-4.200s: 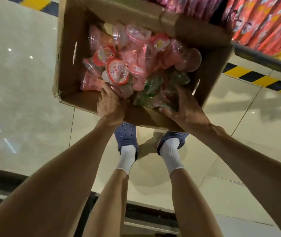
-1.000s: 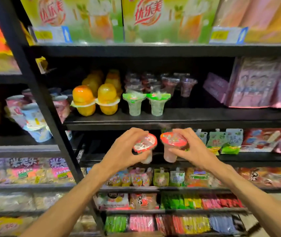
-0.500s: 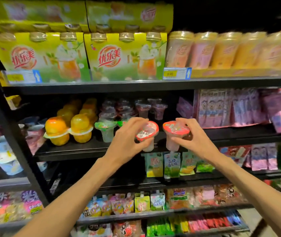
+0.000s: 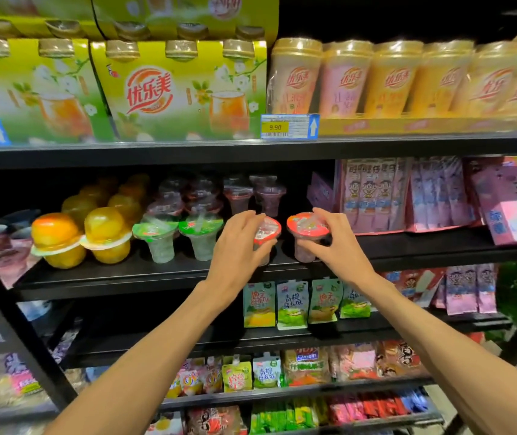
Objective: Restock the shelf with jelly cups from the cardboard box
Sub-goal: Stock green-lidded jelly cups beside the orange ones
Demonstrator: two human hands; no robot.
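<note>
Two red-lidded jelly cups are in hand, one per hand, both upright with the long axis vertical and the lid uppermost. The left jelly cup (image 4: pixel 265 235) is held by the left hand (image 4: pixel 238 246), fingers curled over the lid rim from the left side; the right jelly cup (image 4: pixel 307 233) is held by the right hand (image 4: pixel 337 238), fingers curled round the lid from the right side. Both cups sit at the front edge of the black shelf (image 4: pixel 156 277), bases at or just above its surface; contact cannot be confirmed. The open slot lies directly behind the fingers, in front of two dark red cups (image 4: pixel 254 196). Just to the left stand two green-lidded cups (image 4: pixel 178 237), then two orange jelly domes (image 4: pixel 81 237) in the front row. Neither hand is nearer; both are level.
</note>
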